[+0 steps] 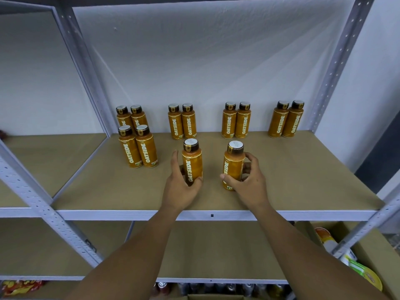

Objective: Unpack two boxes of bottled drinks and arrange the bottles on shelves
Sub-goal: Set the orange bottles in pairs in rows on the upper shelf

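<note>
Shelf board (303,180) lies open at front right; bottle pairs (242,124) line the back, four bottles (146,150) crowd the left

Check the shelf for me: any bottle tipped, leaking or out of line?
Nothing tipped or spilled; every bottle on the shelf stands upright. One small thing: the right bottle, held by the right hand, has its label turned partly away, while the left bottle in the left hand faces front.
</note>
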Available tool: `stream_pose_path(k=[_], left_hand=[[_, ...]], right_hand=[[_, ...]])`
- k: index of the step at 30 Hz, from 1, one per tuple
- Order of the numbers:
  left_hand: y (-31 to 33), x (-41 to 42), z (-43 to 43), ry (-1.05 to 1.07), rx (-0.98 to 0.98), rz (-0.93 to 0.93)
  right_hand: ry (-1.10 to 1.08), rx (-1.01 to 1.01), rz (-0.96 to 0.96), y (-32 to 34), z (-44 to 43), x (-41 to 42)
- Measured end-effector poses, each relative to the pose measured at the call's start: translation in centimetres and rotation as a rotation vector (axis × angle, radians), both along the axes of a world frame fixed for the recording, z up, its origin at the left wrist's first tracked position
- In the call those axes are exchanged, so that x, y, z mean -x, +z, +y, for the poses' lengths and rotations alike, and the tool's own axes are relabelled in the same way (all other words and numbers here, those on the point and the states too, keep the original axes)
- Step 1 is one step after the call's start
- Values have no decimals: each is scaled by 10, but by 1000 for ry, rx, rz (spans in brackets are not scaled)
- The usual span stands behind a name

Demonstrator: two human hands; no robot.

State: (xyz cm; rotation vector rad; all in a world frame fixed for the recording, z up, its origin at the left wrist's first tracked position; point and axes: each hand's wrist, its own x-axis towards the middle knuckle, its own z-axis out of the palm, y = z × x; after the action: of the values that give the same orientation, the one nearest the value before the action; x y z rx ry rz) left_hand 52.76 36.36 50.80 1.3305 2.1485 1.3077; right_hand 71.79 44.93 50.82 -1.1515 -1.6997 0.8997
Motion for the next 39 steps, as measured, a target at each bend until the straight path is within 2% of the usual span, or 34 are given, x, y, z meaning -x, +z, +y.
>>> stream_pose_path(k=[19, 26, 39], left_hand=[[-3, 2, 0, -8, 7, 24], [-3, 3, 1, -7, 1, 31], [-5, 3, 3, 2, 3, 29]], right_hand=[[30, 3, 9, -1, 1, 0], [-44, -21, -18, 0, 1, 1], [4, -7, -27, 0, -1, 2]])
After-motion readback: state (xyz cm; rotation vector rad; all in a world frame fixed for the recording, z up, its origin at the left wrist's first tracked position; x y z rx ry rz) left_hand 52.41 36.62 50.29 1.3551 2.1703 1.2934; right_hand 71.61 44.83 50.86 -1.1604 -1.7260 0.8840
